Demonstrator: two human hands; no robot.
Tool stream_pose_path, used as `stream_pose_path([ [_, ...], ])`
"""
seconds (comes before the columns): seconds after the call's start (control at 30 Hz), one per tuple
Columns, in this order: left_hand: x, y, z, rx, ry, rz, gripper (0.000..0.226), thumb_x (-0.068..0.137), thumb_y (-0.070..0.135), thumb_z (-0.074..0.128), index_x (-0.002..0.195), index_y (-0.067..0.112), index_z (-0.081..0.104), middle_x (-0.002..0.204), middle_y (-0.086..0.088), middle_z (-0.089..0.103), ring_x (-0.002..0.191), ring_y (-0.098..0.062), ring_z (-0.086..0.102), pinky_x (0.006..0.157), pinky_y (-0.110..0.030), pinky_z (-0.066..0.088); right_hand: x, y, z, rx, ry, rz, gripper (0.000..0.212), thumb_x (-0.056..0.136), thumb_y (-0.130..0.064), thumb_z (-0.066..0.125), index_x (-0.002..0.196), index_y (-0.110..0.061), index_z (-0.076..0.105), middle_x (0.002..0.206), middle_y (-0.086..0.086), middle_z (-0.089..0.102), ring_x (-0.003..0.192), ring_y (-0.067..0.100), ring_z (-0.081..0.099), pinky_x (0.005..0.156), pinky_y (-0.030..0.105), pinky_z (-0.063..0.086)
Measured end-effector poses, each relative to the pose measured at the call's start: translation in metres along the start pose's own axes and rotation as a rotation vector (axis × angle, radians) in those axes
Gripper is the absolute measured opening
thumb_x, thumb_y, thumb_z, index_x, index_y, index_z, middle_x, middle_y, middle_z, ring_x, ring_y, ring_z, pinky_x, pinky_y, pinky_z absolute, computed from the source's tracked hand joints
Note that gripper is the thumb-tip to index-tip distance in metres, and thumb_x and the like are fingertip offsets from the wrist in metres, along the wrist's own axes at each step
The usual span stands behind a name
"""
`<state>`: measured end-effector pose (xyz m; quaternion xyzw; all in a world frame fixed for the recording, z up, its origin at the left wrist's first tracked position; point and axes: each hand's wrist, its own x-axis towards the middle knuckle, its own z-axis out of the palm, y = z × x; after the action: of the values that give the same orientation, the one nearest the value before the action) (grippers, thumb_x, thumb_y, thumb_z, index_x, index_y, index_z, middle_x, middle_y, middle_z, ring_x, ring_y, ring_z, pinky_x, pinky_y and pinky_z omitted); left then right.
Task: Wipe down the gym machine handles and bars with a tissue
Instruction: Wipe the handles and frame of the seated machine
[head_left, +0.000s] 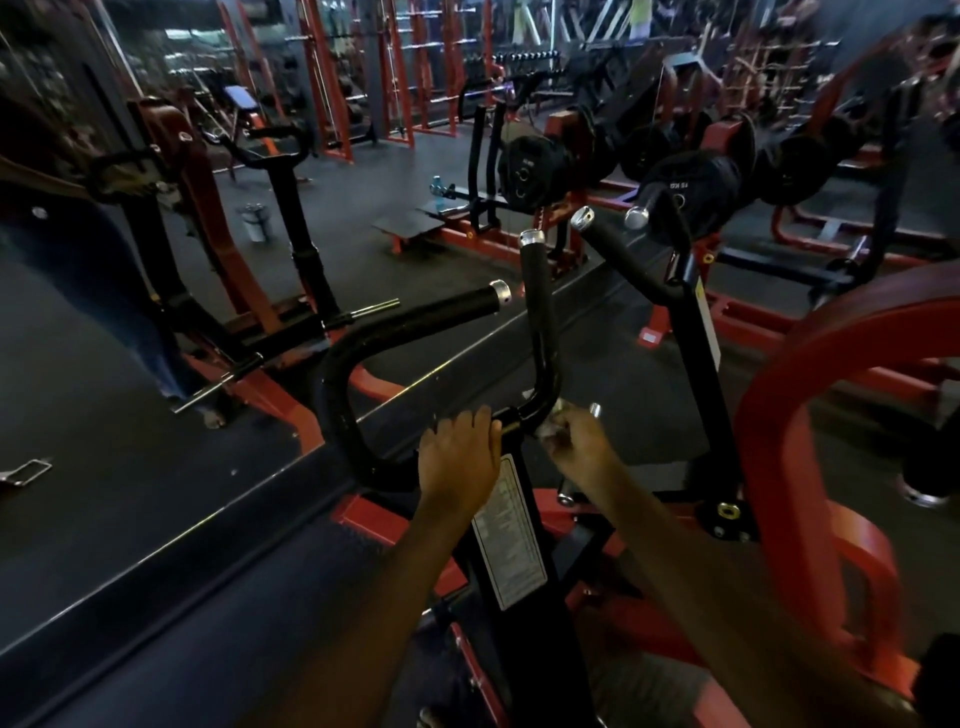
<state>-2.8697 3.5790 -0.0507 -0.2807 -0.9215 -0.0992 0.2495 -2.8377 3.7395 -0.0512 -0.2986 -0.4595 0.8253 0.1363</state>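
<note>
From the head camera, we are resting our left hand (460, 457) on the black handle bar (343, 384), fingers curled over its lower bend. Our right hand (579, 441) is pinching a crumpled tissue (553, 423) against the base of the upright grip (537, 312), beside the white label (511, 540).

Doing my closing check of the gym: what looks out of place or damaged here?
Nothing on the machine looks damaged. The odd items are a water bottle left on the red frame farther back and a small bucket standing on the floor.
</note>
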Motion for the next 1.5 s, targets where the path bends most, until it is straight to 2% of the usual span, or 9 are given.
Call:
stream_pose_path([
  [0.17, 0.0, 0.001, 0.0, 0.017, 0.034, -0.01, 0.048, 0.097, 0.035, 0.028, 0.098, 0.011, 0.07, 0.076, -0.005, 0.068, 0.06, -0.023, 0.063, 0.055, -0.033, 0.048, -0.003, -0.025, -0.001, -0.051, -0.017, 0.077, 0.025, 0.088, -0.001, 0.031, 0.07, -0.008, 0.049, 0.053, 0.002, 0.051, 0.041, 0.005, 0.046, 0.044, 0.013, 0.039],
  [0.4, 0.0, 0.0, 0.004, 0.086, 0.009, -0.015, 0.048, 0.098, 0.036, 0.024, 0.095, 0.015, 0.067, 0.075, -0.001, 0.065, 0.059, -0.019, 0.06, 0.055, -0.031, 0.045, 0.027, -0.137, 0.056, -0.159, 0.007, -0.193, 0.034, 0.094, 0.006, 0.03, 0.067, -0.009, 0.044, 0.064, 0.003, 0.041, 0.054, 0.009, 0.038, 0.04, 0.015, 0.033],
  [0.6, 0.0, 0.0, 0.003, 0.094, 0.009, 0.004, 0.049, 0.097, 0.036, 0.025, 0.096, 0.014, 0.068, 0.077, -0.002, 0.066, 0.061, -0.021, 0.061, 0.055, -0.031, 0.044, 0.003, -0.088, 0.023, -0.456, -0.15, -0.12, 0.022, 0.09, 0.001, 0.044, 0.078, -0.004, 0.061, 0.081, 0.012, 0.061, 0.069, 0.017, 0.058, 0.059, 0.023, 0.047],
  [0.7, 0.002, 0.0, 0.002, 0.02, -0.054, 0.007, 0.053, 0.099, 0.037, 0.021, 0.11, 0.011, 0.066, 0.102, -0.008, 0.07, 0.095, -0.028, 0.067, 0.071, -0.039, 0.052, 0.003, -0.083, 0.005, -0.717, -0.108, -0.108, 0.015, 0.091, -0.001, 0.049, 0.089, 0.001, 0.064, 0.086, 0.016, 0.061, 0.063, 0.016, 0.062, 0.055, 0.022, 0.05],
  [0.8, 0.003, 0.002, -0.003, 0.028, -0.175, -0.006, 0.057, 0.101, 0.039, 0.012, 0.138, 0.015, 0.048, 0.142, -0.005, 0.05, 0.136, -0.029, 0.042, 0.099, -0.042, 0.044, 0.018, -0.127, 0.032, -0.931, 0.138, -0.617, 0.018, 0.093, -0.007, 0.051, 0.101, 0.001, 0.065, 0.097, 0.016, 0.066, 0.077, 0.016, 0.061, 0.066, 0.012, 0.047],
  [0.97, 0.002, 0.001, -0.002, 0.063, -0.084, 0.0, 0.058, 0.099, 0.039, 0.013, 0.116, 0.016, 0.063, 0.102, -0.002, 0.069, 0.087, -0.021, 0.065, 0.068, -0.036, 0.049, 0.038, -0.152, 0.051, -1.437, -0.269, -1.108, 0.041, 0.092, -0.046, 0.052, 0.122, -0.02, 0.057, 0.128, 0.009, 0.056, 0.112, 0.018, 0.057, 0.104, 0.041, 0.04],
  [1.1, 0.0, -0.002, 0.005, 0.105, 0.028, 0.021, 0.045, 0.097, 0.035, 0.029, 0.1, 0.014, 0.069, 0.085, -0.002, 0.069, 0.068, -0.023, 0.064, 0.056, -0.034, 0.047, 0.037, -0.104, 0.012, -1.664, -0.373, -1.245, 0.042, 0.099, -0.01, 0.037, 0.141, -0.007, 0.04, 0.152, 0.009, 0.03, 0.142, 0.022, 0.024, 0.119, 0.031, 0.014],
  [1.27, -0.001, -0.002, 0.009, 0.08, 0.078, 0.024, 0.042, 0.096, 0.034, 0.032, 0.099, 0.013, 0.069, 0.081, -0.001, 0.067, 0.064, -0.021, 0.063, 0.055, -0.033, 0.046, 0.026, -0.079, -0.014, -1.89, -0.652, -1.435, 0.038, 0.069, 0.007, 0.067, 0.107, 0.005, 0.066, 0.112, 0.023, 0.065, 0.104, 0.038, 0.064, 0.096, 0.041, 0.047],
  [1.5, 0.0, -0.002, 0.01, 0.088, 0.071, 0.012, 0.046, 0.097, 0.036, 0.027, 0.102, 0.016, 0.068, 0.084, 0.0, 0.068, 0.067, -0.021, 0.064, 0.058, -0.034, 0.047, 0.062, -0.164, 0.054, -1.917, -0.279, -1.404, 0.049, 0.09, 0.008, 0.041, 0.139, 0.002, 0.04, 0.149, 0.019, 0.032, 0.142, 0.032, 0.021, 0.117, 0.041, 0.016],
])
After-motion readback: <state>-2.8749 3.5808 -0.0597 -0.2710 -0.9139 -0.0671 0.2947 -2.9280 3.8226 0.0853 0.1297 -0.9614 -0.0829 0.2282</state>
